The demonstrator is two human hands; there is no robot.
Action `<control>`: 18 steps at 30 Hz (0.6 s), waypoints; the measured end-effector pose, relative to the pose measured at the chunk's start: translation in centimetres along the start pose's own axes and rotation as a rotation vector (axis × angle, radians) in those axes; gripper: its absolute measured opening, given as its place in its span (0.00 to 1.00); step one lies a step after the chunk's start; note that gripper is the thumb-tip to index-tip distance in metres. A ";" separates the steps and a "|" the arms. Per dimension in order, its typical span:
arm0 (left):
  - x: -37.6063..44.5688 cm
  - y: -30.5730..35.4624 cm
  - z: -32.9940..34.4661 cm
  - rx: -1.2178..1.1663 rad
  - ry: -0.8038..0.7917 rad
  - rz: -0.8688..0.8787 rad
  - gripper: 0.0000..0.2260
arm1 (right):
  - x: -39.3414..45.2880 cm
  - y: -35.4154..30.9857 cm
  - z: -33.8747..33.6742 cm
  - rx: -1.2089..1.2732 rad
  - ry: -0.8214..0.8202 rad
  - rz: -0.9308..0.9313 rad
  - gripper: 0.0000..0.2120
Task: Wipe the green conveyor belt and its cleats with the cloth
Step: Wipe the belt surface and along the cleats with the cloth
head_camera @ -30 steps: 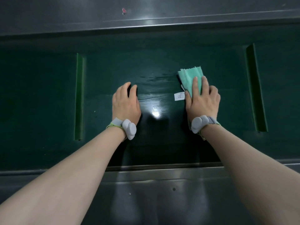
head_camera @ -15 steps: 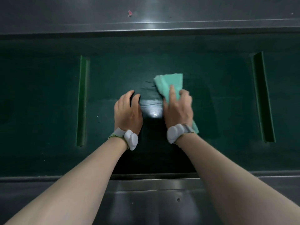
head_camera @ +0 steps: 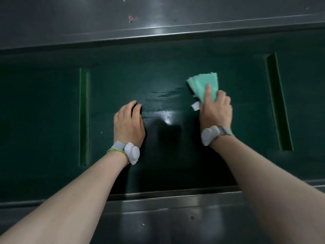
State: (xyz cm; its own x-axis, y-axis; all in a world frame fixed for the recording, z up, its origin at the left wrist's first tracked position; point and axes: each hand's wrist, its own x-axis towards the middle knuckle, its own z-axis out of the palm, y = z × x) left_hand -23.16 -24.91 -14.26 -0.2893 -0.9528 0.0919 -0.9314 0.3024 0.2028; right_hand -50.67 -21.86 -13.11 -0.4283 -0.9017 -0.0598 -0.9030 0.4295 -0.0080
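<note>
**Middle panel half-wiped, cleats still to do**

The right hand (head_camera: 215, 110) presses a folded light-green cloth (head_camera: 204, 85) flat onto the green conveyor belt (head_camera: 167, 71), right of centre in the frame. Its index finger lies stretched out over the cloth while the other fingers look curled at the cloth's near edge, so the cloth is pinned beneath the hand more than gripped in a fist. A small white tag (head_camera: 195, 106) sticks out at the cloth's lower left.

The left hand (head_camera: 129, 122) rests on the belt at centre-left, holding nothing; its fingers bend downward at the tips, and how tightly they curl cannot be told.

Between the two hands the belt shows wet streaks (head_camera: 165, 95) and a bright glare patch (head_camera: 168, 118), which suggests this middle strip has had some wiping. The upper part of the panel and the dark area toward the bottom of the frame show no such streaks, though the dim light makes that hard to judge.

The left cleat (head_camera: 84, 117) stands well apart from the left hand, and the right cleat (head_camera: 278, 103) is near but clear of the cloth. Neither looks wetted. I judge the job to be at an early-to-middle stage: part of one panel treated, with both cleats and the belt sections beyond them at the frame's left and right edges remaining.
</note>
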 end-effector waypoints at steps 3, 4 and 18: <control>-0.1 -0.4 0.3 0.021 -0.004 0.016 0.16 | 0.6 3.4 -0.2 0.056 -0.019 0.079 0.29; -0.2 -0.3 0.4 0.029 0.001 0.020 0.17 | 0.5 3.5 -0.3 0.066 -0.001 0.100 0.29; -0.4 0.4 1.0 0.042 0.026 -0.023 0.18 | -0.9 2.4 0.4 0.184 0.072 0.243 0.27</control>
State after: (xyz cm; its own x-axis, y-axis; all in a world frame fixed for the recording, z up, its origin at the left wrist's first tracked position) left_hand -23.60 -24.41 -15.19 -0.2622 -0.9584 0.1127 -0.9465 0.2782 0.1638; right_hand -52.40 -20.01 -13.45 -0.6382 -0.7698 -0.0108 -0.7556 0.6290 -0.1830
